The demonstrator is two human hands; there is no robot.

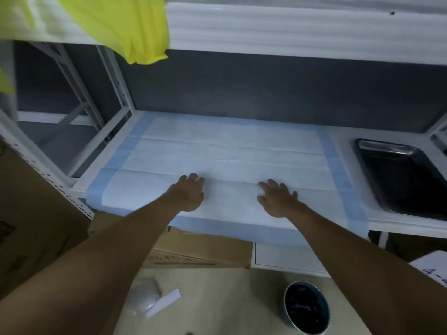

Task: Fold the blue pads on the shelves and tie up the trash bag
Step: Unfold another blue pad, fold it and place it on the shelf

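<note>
A large blue-edged white pad (229, 151) lies spread flat on the white shelf (343, 139), its front edge hanging over the shelf's front. My left hand (189, 192) rests palm down on the pad near its front, fingers slightly bent. About a hand's width to the right, my right hand (277, 198) lies flat on the pad with fingers spread. On the floor below stands a small round bin with a black trash bag (306, 308) lining it.
A black metal tray (404, 175) sits on the shelf's right part. A yellow cloth (121, 25) hangs from the upper shelf at left. Cardboard boxes (200, 250) stand under and left of the shelf. A white paper strip and clear plastic (154, 301) lie on the floor.
</note>
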